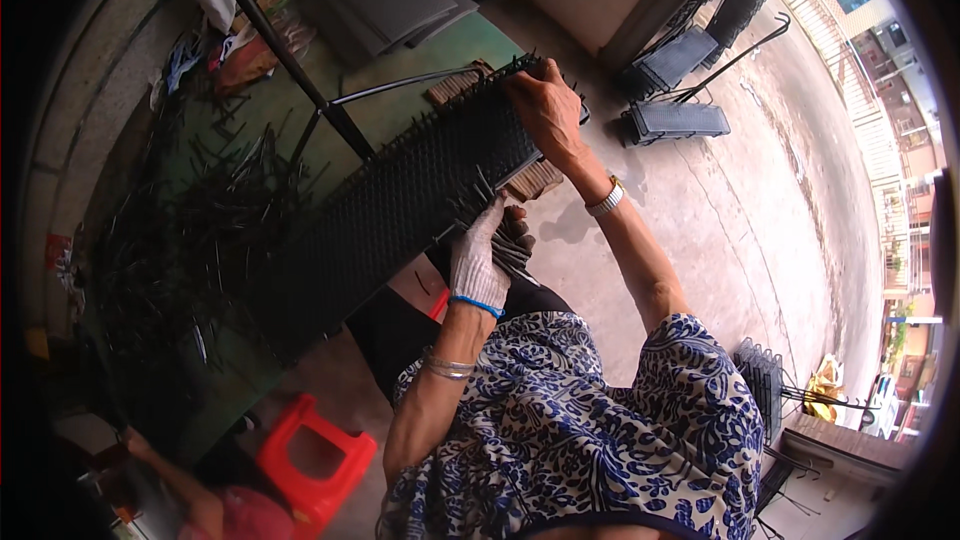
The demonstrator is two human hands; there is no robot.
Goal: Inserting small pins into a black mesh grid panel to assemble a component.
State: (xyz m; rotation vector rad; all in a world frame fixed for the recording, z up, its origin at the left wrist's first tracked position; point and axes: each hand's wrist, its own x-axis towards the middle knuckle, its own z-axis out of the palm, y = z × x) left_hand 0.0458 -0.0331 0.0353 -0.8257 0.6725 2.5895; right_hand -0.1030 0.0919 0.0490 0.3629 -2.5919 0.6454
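A long black wire mesh panel (400,205) with short spikes lies slantwise across a green table (420,60). My right hand (545,105), bare and with a wristwatch, grips the panel's far end. My left hand (478,262) wears a white glove with a blue cuff. It is shut on a bundle of thin black metal rods (516,243) at the panel's near edge. The tips of some rods touch the mesh. My blue-and-white patterned top fills the lower middle of the view.
Several loose black rods (200,230) cover the table's left part. A black metal tube (290,50) slants over the table. A red plastic stool (312,460) stands below. Black wire racks (678,120) lie on the concrete floor. Another person's arm (195,505) is at lower left.
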